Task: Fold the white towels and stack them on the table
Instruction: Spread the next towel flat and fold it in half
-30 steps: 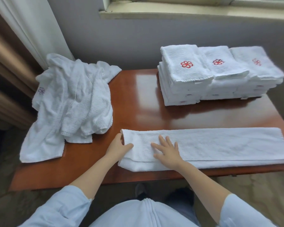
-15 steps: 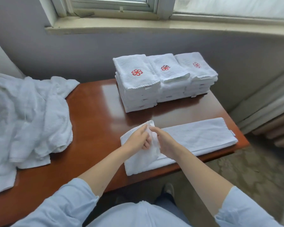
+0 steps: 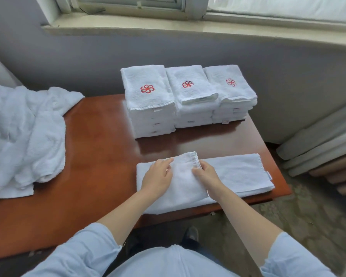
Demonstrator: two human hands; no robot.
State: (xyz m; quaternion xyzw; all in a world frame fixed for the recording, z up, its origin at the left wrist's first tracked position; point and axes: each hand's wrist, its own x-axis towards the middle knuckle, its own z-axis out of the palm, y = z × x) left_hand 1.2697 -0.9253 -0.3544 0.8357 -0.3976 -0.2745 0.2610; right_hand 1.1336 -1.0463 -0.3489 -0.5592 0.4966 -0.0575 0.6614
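A long white towel [image 3: 236,174] lies along the front edge of the brown table [image 3: 100,152], its left end folded over toward the right. My left hand [image 3: 158,177] pinches the near-left corner of that folded flap. My right hand [image 3: 205,172] pinches the flap's hemmed edge beside it. Three stacks of folded white towels [image 3: 186,100] with red flower logos stand side by side at the back of the table. A heap of unfolded white towels [image 3: 24,136] covers the table's left end.
A grey wall and window sill [image 3: 188,31] run behind the table. Folded curtains or cushions [image 3: 324,152] lie on the floor at the right. The table's right edge [image 3: 268,148] ends just past the towel. My feet show under the front edge.
The towel's left end was lifted and carried to the right over the rest of the towel. Both hands moved with it, and my view swung to the right.
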